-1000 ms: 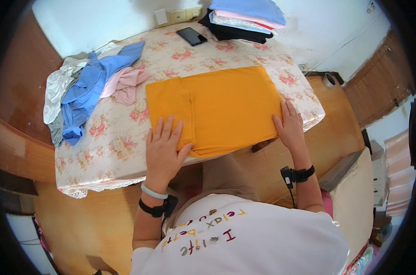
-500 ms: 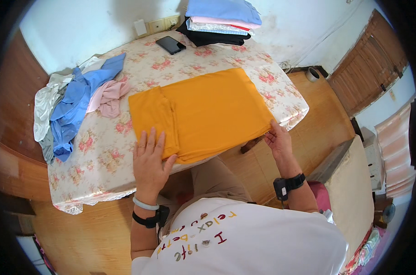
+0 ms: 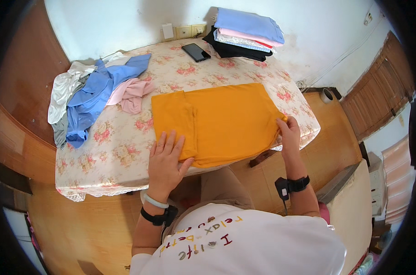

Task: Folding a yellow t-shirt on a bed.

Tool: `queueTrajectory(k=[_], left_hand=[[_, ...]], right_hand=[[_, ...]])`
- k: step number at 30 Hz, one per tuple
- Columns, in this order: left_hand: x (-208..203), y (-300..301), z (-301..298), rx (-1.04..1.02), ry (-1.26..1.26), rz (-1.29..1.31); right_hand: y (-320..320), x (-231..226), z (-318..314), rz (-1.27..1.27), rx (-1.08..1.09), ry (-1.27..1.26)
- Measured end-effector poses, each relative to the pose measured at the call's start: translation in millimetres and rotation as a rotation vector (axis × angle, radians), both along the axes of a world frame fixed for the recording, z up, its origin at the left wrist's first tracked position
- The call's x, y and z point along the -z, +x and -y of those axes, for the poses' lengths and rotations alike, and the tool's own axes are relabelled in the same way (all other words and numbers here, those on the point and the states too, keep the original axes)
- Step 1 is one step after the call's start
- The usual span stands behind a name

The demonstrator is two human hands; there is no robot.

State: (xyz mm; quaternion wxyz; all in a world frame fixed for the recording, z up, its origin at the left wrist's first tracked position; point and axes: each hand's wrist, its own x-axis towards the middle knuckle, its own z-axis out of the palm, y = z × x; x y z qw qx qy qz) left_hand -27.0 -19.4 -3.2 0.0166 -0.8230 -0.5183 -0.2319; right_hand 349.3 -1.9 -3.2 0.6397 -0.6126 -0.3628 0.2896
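Observation:
A mustard-yellow garment point(image 3: 235, 123) lies spread on the table with its left part folded over in a strip; its exact kind is not plain. My left hand point(image 3: 164, 158) rests flat on that folded strip at the near left corner, fingers stretched out. At the garment's right edge, my right hand point(image 3: 288, 130) pinches the cloth between thumb and fingers. The pinched edge is lifted slightly and bends inward. Part of the near edge reaches the table's front side.
A flowered cloth covers the table point(image 3: 125, 153). Crumpled clothes point(image 3: 91, 98) in white, blue and pink lie at the left. Toward the wall are a black phone point(image 3: 196, 52) and a stack of folded clothes point(image 3: 247, 34). A pale bed-like block point(image 3: 350, 206) stands at right.
My right hand has moved up along the garment's right side and drawn its edge slightly up and inward. My left hand stays flat on the fold. The whole view has shifted.

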Motion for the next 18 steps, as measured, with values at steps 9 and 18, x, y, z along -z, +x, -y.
queueTrajectory(k=[9, 18], left_hand=[[0.5, -1.0, 2.3, -0.011, -0.021, -0.001], [-0.7, -1.0, 5.9, -0.005, -0.022, 0.021]], right_hand=[[-111.6, -30.7, 4.4, 0.779, -0.488, 0.164], [-119.1, 2.6, 28.0, 0.954, -0.615, 0.291]])
